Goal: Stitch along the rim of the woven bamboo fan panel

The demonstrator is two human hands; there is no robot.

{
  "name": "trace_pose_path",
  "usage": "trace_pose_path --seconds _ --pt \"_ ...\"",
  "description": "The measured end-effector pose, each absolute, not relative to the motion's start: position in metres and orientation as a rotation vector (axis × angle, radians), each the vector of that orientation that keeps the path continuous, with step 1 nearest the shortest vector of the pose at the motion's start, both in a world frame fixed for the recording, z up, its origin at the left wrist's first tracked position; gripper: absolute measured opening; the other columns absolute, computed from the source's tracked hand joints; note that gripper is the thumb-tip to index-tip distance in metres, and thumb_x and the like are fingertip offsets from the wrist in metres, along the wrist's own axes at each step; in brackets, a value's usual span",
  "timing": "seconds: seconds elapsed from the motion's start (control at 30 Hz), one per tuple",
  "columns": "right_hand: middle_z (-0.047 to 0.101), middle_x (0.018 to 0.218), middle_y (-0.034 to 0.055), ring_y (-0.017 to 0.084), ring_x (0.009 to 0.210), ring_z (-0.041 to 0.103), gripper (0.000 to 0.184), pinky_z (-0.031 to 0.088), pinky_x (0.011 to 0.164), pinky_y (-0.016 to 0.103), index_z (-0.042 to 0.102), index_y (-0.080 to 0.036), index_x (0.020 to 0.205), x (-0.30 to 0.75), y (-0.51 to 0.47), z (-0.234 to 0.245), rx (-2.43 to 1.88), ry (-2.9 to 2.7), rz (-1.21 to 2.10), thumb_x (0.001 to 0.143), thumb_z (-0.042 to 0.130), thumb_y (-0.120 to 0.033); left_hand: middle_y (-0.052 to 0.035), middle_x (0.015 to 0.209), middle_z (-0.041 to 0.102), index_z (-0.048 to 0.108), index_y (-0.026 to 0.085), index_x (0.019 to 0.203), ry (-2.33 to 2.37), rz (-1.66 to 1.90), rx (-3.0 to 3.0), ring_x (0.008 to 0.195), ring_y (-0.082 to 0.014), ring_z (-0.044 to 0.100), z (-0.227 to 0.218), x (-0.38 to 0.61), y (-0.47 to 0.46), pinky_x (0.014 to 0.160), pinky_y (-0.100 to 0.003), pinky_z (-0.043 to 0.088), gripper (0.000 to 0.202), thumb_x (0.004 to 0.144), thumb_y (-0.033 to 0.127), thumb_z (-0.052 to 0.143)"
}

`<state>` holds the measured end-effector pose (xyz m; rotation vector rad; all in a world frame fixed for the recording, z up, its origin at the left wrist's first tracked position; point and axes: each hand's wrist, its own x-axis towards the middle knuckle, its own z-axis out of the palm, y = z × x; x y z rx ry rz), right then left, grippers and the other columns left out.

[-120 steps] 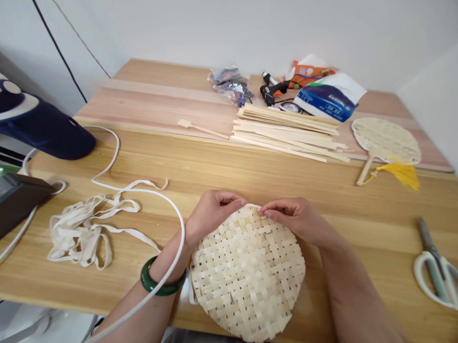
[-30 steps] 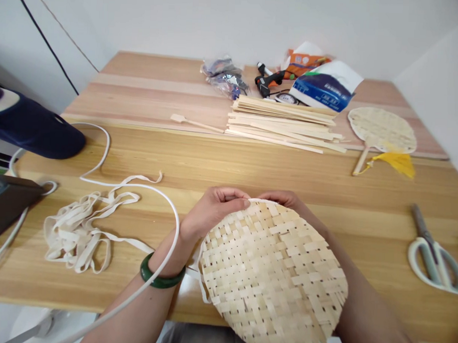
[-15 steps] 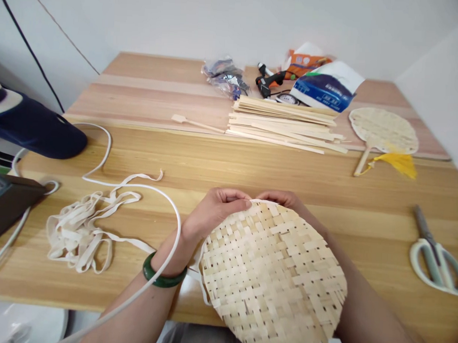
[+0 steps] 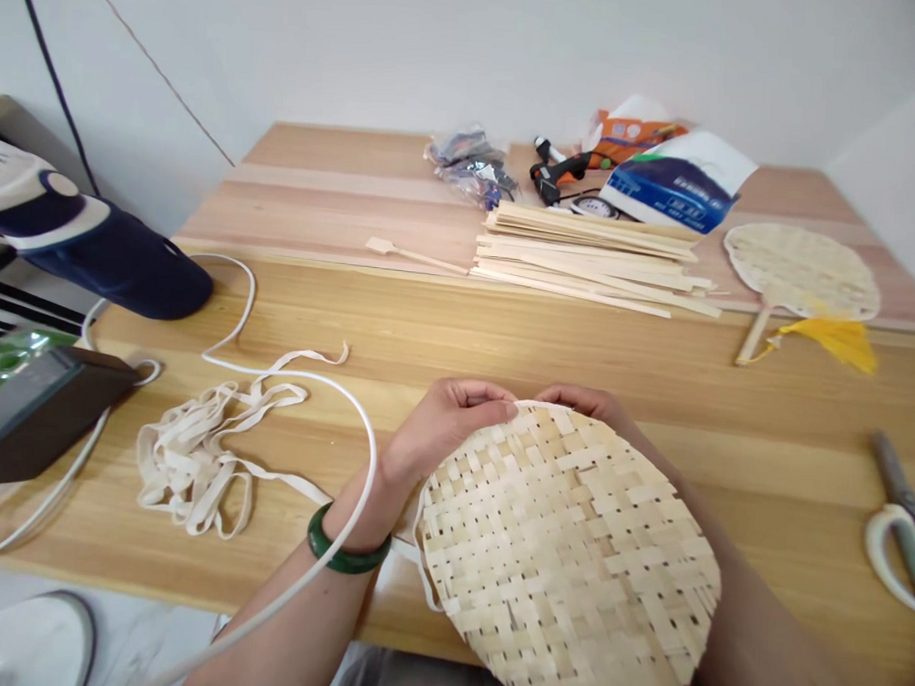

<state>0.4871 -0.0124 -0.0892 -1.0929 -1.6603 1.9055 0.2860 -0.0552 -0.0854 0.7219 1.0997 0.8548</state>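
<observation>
A round woven bamboo fan panel (image 4: 570,557) is held up in front of me, tilted toward the camera. My left hand (image 4: 455,418) pinches its far upper edge, thumb on the near face. A narrow white cloth tape (image 4: 541,405) runs along that edge between the hands and hangs down the panel's left side. Behind the same edge, my right hand (image 4: 587,398) is closed, its fingertips mostly hidden by the panel. A green bangle (image 4: 345,549) circles my left wrist. Left of it lies a loose heap of white cloth tape (image 4: 190,464).
Bamboo strips (image 4: 581,257) lie at the back beside a small wooden stick (image 4: 416,254), a glue gun (image 4: 557,173) and a blue packet (image 4: 669,185). A finished fan (image 4: 801,270) with yellow tassel and scissors (image 4: 898,518) are right. A white cable (image 4: 368,430) crosses my left forearm.
The whole view has shifted, so the table's things sit farther right in the picture. Both hands keep their hold at the panel's upper edge, with little change of grip.
</observation>
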Motion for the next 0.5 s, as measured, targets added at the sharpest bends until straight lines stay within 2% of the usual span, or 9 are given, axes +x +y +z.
trace_pose_path --seconds 0.5 --pt "0.069 0.091 0.0023 0.016 0.081 0.062 0.019 0.050 0.069 0.027 0.069 -0.021 0.095 0.4861 -0.0128 -0.0891 -1.081 -1.640 1.920 0.075 0.070 -0.023 0.0014 0.066 0.065 0.072 0.015 0.076 1.132 0.819 0.734 0.057 -0.0080 0.055 -0.0871 0.2888 -0.0549 0.055 -0.020 0.041 0.016 0.074 0.031 0.074"
